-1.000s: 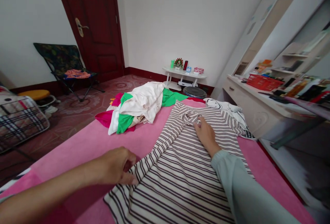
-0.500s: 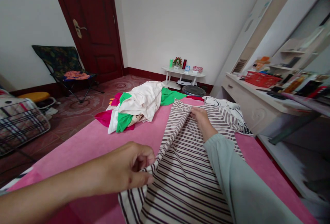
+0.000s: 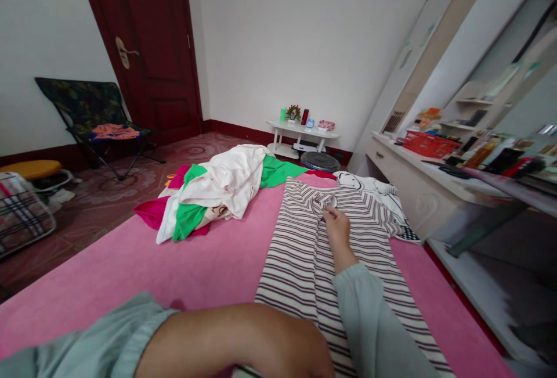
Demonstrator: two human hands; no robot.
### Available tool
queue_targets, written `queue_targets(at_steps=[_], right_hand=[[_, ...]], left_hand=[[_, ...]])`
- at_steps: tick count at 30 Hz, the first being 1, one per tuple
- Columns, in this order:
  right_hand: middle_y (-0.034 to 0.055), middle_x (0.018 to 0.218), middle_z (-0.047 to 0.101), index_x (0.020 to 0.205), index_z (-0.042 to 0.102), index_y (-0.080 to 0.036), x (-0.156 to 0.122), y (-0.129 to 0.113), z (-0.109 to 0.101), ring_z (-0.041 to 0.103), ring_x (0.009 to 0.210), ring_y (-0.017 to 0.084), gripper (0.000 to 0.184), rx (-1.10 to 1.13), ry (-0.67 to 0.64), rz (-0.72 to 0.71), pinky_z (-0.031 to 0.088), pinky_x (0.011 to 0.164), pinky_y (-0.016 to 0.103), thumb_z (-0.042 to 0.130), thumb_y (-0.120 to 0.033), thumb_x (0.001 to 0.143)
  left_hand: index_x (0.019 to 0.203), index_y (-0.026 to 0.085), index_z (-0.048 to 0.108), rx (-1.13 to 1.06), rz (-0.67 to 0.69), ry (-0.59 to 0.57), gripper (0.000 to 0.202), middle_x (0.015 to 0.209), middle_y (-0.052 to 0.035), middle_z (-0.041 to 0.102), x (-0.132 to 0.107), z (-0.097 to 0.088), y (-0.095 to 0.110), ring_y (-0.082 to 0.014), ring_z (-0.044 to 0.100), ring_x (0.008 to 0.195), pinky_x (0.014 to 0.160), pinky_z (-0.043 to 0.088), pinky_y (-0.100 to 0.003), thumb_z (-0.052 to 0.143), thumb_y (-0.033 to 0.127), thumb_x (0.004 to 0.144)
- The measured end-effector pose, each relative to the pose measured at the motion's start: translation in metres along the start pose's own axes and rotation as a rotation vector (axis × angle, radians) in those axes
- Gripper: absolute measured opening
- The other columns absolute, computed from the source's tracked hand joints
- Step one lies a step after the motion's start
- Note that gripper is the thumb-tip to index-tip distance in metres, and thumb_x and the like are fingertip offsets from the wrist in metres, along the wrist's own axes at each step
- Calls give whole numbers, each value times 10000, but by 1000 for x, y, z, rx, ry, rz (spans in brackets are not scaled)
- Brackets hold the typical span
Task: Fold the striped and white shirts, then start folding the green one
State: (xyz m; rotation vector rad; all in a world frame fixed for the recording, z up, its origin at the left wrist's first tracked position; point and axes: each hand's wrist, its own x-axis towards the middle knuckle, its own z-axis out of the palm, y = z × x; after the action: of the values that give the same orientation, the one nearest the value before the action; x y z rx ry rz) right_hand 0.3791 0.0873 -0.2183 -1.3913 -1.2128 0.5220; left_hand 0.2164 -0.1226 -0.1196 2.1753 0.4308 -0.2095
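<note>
A white T-shirt with dark stripes [image 3: 291, 256] lies on the pink bed cover [image 3: 217, 267]. Its left part is folded inward, with a lengthwise edge running from near the collar down the middle. My right hand [image 3: 337, 228] pinches the fabric just below the bunched collar, fingers closed. At the lower edge of the view my left hand [image 3: 300, 346] is bent down over the shirt's near end. Its fingers are cut off or hidden, so their grip does not show.
A heap of white, green and magenta clothes [image 3: 230, 177] lies at the left. Beyond the shirt is a white printed garment [image 3: 369, 186]. A dresser [image 3: 409, 183] with a red basket [image 3: 429, 143] stands close on the right; a folding chair [image 3: 87, 108] stands far left.
My left hand has moved right and nearer to me, bringing the shirt's left edge over towards its middle. My right hand stays near the collar. The view has shifted slightly.
</note>
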Motion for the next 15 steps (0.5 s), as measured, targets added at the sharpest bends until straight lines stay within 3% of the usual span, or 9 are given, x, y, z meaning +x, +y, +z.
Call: queue_targets(at_steps=[2, 4, 6, 7, 9, 11, 15], right_hand=[[66, 747, 688, 827, 716, -152, 2, 2, -2, 635, 784, 251, 277, -37, 1, -43, 506, 775, 381, 586, -302, 636], [84, 810, 682, 840, 707, -150, 2, 1, -3, 616, 848, 255, 274, -71, 8, -90, 487, 835, 402, 570, -291, 649], [106, 905, 664, 854, 693, -148, 1, -2, -5, 588, 929, 257, 269, -123, 29, -186, 453, 911, 421, 543, -277, 670], [113, 946, 650, 871, 685, -149, -1, -4, -5, 574, 962, 255, 272, -154, 41, -249, 437, 938, 425, 525, -271, 687], [119, 999, 625, 931, 667, -153, -4, -7, -5, 556, 1003, 247, 294, -216, 53, -363, 425, 959, 422, 488, -265, 726], [120, 1038, 618, 1031, 635, -151, -7, -8, -4, 555, 1018, 241, 345, -255, 41, -405, 428, 956, 413, 473, -274, 753], [139, 1130, 617, 1269, 492, -119, -8, -14, 2, 584, 1018, 238, 536, -295, -19, -268, 440, 937, 384, 481, -356, 789]], left_hand=[[768, 204, 680, 35, -32, 296, 126, 655, 26, 647, 8, -20, -15, -140, 594, 601, 563, 433, -220, 599, 286, 819], [1021, 209, 685, 135, -202, 686, 244, 926, -24, 710, 14, -42, -35, -175, 647, 839, 755, 486, -252, 493, 295, 896], [1262, 172, 575, 272, -413, 989, 379, 1228, -102, 629, 20, -59, -62, -222, 572, 1130, 975, 429, -317, 458, 269, 914], [1354, 145, 491, 329, -500, 1060, 466, 1357, -139, 534, 23, -63, -76, -246, 482, 1256, 1058, 366, -355, 476, 283, 909], [1431, 115, 390, 403, -598, 1062, 597, 1495, -178, 353, 29, -65, -103, -292, 296, 1394, 1141, 246, -429, 489, 382, 906], [1441, 152, 387, 446, -617, 1000, 624, 1537, -163, 271, 34, -60, -121, -319, 187, 1433, 1159, 171, -494, 434, 488, 917], [1448, 241, 384, 497, -612, 971, 593, 1553, -123, 247, 36, -50, -129, -317, 134, 1445, 1158, 115, -539, 346, 535, 935]])
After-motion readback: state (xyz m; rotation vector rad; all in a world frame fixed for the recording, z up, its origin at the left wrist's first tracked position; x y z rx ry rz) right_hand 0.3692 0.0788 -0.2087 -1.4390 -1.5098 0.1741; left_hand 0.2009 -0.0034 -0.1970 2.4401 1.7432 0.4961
